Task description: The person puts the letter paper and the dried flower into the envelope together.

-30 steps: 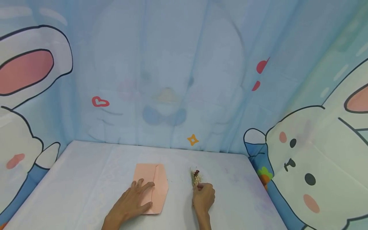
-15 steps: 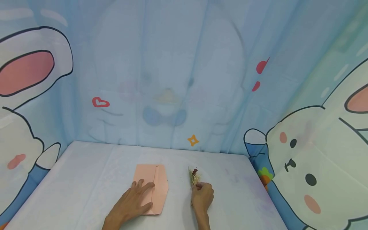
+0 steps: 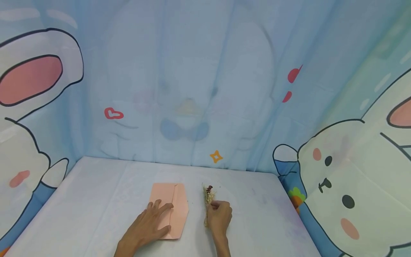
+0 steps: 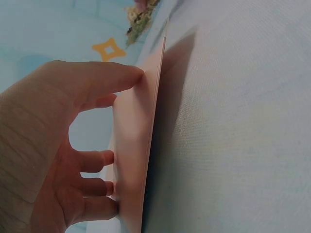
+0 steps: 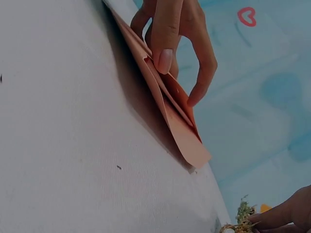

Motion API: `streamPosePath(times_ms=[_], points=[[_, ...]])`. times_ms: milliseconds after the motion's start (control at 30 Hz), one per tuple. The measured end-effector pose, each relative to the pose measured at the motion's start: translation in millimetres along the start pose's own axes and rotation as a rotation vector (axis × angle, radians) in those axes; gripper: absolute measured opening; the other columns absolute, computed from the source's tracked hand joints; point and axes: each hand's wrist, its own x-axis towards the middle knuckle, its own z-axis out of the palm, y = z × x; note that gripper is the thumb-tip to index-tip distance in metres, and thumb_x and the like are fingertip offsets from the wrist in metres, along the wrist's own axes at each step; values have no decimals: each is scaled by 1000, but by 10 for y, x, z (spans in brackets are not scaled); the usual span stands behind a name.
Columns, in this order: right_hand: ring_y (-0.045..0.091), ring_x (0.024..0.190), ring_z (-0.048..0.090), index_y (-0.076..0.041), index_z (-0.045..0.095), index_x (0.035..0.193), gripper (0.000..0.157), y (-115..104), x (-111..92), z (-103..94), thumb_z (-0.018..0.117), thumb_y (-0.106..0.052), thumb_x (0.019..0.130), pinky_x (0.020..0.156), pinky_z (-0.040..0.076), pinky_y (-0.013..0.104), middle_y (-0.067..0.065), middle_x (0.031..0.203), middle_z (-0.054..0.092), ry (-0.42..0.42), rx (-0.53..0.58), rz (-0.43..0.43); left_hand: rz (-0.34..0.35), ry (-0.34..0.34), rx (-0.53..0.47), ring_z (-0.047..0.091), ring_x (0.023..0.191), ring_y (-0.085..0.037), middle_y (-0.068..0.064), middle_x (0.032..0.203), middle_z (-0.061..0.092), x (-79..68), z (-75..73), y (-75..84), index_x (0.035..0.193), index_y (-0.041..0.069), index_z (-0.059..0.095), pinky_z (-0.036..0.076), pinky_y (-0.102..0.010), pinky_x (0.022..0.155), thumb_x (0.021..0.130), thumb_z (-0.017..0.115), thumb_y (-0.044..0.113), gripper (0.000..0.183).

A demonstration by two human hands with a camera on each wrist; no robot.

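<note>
A pink paper envelope (image 3: 179, 214) lies on the white table in the head view, its flap edge toward the right. My left hand (image 3: 144, 225) rests on it with fingers spread, the fingertips and thumb touching the paper. The right wrist view shows the envelope (image 5: 180, 141) gaping a little along its opening, under the left hand's fingers. Just right of the envelope, my right hand (image 3: 219, 216) pinches a small bunch of dried flowers (image 3: 210, 194) by its stems. Dark red and cream heads stick out beyond the fingers; part of the stems is hidden by the hand.
A white cloth covers the table (image 3: 263, 214), with a few tiny dark crumbs on it near the flowers. Behind and at both sides hangs a blue curtain (image 3: 135, 71) printed with cartoon rabbits.
My right hand has moved left with the dried flowers, closer to the envelope. The left hand and the envelope have stayed in place.
</note>
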Motion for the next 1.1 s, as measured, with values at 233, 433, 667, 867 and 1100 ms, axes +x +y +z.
streamPosePath(times_ms=[233, 433, 667, 867, 1100], points=[[14, 57, 62, 0, 78, 78, 4, -105, -74, 93, 80, 2, 76, 54, 54, 31, 9, 66, 71, -36, 3, -22, -7, -32, -37, 35, 141, -60, -24, 157, 41, 23, 10, -29, 147, 34, 47, 37, -70, 110, 92, 63, 53, 60], [12, 56, 61, 1, 78, 78, 4, -208, -142, 134, 80, 2, 76, 51, 52, 26, 9, 66, 71, -70, 33, -57, 13, -25, -12, 36, 140, -61, -25, 156, 41, 45, 19, -55, 147, 33, 48, 40, -70, 107, 92, 61, 55, 61], [10, 54, 61, 1, 78, 78, 4, -301, -237, 208, 81, 2, 76, 49, 51, 23, 8, 64, 71, -94, 57, -98, 22, -15, 0, 37, 141, -59, -25, 156, 41, 53, 23, -81, 147, 33, 48, 41, -69, 107, 92, 61, 56, 61], [9, 52, 61, 1, 78, 76, 4, -382, -315, 290, 80, 3, 75, 49, 52, 23, 7, 62, 70, -114, 61, -136, 30, -11, -4, 36, 140, -61, -26, 157, 40, 45, 2, -74, 148, 31, 48, 40, -69, 108, 93, 61, 53, 60], [8, 53, 61, 1, 76, 76, 4, -461, -393, 388, 80, 3, 76, 49, 51, 20, 7, 63, 70, -168, 66, -123, 21, -31, -47, 33, 141, -61, -27, 158, 37, 40, -12, -66, 149, 32, 47, 37, -71, 109, 93, 62, 55, 62]])
